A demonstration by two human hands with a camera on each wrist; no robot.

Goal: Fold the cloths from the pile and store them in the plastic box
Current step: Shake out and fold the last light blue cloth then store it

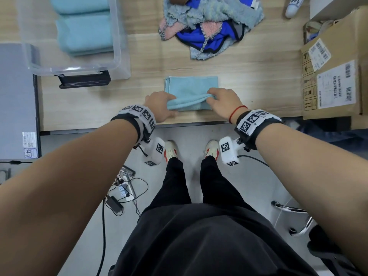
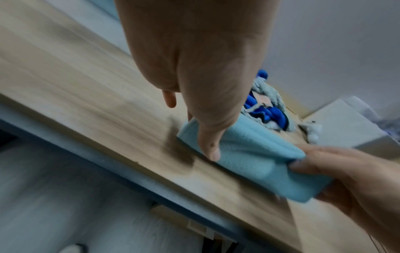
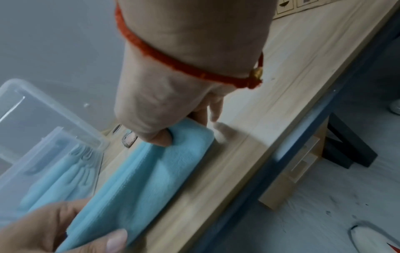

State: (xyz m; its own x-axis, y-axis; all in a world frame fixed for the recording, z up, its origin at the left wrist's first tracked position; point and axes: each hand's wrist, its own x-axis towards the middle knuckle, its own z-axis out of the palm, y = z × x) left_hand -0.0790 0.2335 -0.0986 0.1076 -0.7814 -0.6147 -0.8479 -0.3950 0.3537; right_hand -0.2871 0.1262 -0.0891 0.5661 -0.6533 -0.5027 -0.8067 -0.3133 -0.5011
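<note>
Cloth: light blue cloth (image 1: 191, 90) lies on the table (image 1: 249, 76), near edge lifted.
Left hand (image 1: 159, 105): pinches the near-left corner.
Right hand (image 1: 221, 101): pinches the near-right corner.
Advice: carry both corners level, align the edges, then press flat.
Plastic box (image 1: 117, 46): holds 2 folded cloths.

- The head view looks steeply down from above the person, taking in both forearms, the pale wood-grain worktop (image 1: 249, 62) and the grey floor (image 1: 249, 186) below its near edge.
- The left wrist view sits close behind the left hand (image 2: 194, 77), looking along it across the worktop toward the right hand (image 2: 346, 171).
- The right wrist view sits close behind the right hand, facing the opposite way.
- All three share the folded light-blue cloth (image 1: 191, 86) between the hands.
</note>
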